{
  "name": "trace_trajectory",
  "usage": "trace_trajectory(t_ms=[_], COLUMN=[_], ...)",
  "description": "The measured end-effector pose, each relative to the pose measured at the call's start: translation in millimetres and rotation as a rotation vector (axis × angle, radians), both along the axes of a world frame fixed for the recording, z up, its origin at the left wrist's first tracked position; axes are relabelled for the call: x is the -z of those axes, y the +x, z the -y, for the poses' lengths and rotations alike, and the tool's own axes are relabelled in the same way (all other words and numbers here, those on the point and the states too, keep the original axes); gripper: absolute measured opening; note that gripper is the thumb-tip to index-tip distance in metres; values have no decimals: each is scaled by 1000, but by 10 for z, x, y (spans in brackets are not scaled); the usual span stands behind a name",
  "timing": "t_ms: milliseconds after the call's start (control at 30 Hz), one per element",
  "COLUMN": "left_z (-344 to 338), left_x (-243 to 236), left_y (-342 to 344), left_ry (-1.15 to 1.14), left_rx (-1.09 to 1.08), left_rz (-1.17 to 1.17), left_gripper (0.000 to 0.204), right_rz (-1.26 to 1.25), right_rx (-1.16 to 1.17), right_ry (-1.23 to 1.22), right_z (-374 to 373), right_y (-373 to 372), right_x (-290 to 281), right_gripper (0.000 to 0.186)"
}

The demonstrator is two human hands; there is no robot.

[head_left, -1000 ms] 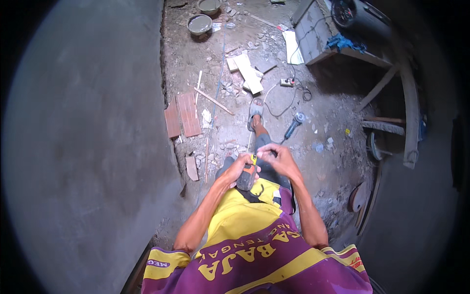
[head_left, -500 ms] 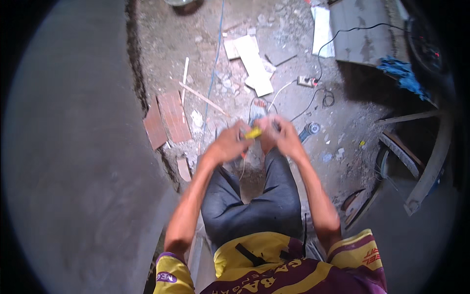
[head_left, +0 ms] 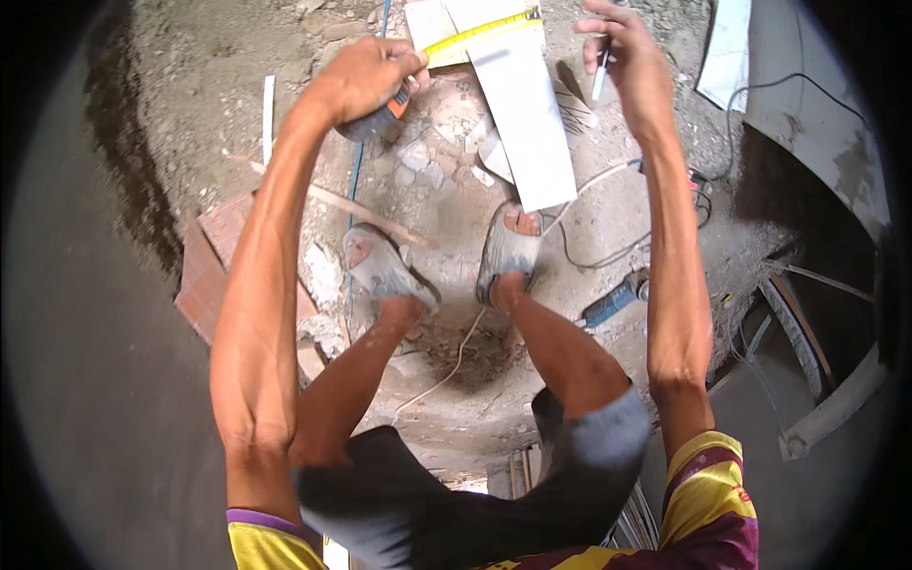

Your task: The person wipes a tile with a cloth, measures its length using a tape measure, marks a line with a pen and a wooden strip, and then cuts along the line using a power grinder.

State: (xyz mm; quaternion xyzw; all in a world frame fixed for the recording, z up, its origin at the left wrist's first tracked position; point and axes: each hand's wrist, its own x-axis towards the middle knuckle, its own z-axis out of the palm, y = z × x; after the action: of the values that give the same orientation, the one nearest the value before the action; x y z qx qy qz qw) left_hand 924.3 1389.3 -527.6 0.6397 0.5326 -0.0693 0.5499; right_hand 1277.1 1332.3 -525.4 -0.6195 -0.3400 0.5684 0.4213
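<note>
My left hand is closed around a tape measure with a dark and orange case. Its yellow blade is drawn out to the right across a long white tile piece, and a dark hook shows at the far end. Right of that end, my right hand is raised, gripping a slim pen, white with a dark upper part. The pen points downward, apart from the tile. Another pale tile piece lies partly under the blade and the white piece.
A blue angle grinder lies right of my feet. Dark cable curls nearby. Reddish-brown tiles and a wooden strip lie to the left. Broken chips litter the ground before my sandals. A large grey slab stands at far right.
My hands were close together above my knees, with something yellow between them. Now they are apart and farther forward, the blade stretched over the tile. The view has shifted and my knees have spread.
</note>
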Motion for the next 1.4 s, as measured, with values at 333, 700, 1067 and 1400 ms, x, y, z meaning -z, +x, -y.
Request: trace_trajectory(t_ms=[333,700,1067,1400], left_z=[-451,-406,-132,-78], left_x=[1079,799,1021,1161], left_y=[227,421,352,281], left_ry=[113,205,497,606], left_rx=[50,-5,-81,-173], left_rz=[24,-240,-311,-214], left_gripper=[41,41,34,29], right_rz=[129,420,-55,231], right_rx=[35,-167,-117,-394], right_ry=[373,426,406,201], right_z=[-147,-631,-744,-1000], right_y=[211,-200,-697,-921], right_x=[862,1371,905,1024], right_gripper=[41,20,40,26])
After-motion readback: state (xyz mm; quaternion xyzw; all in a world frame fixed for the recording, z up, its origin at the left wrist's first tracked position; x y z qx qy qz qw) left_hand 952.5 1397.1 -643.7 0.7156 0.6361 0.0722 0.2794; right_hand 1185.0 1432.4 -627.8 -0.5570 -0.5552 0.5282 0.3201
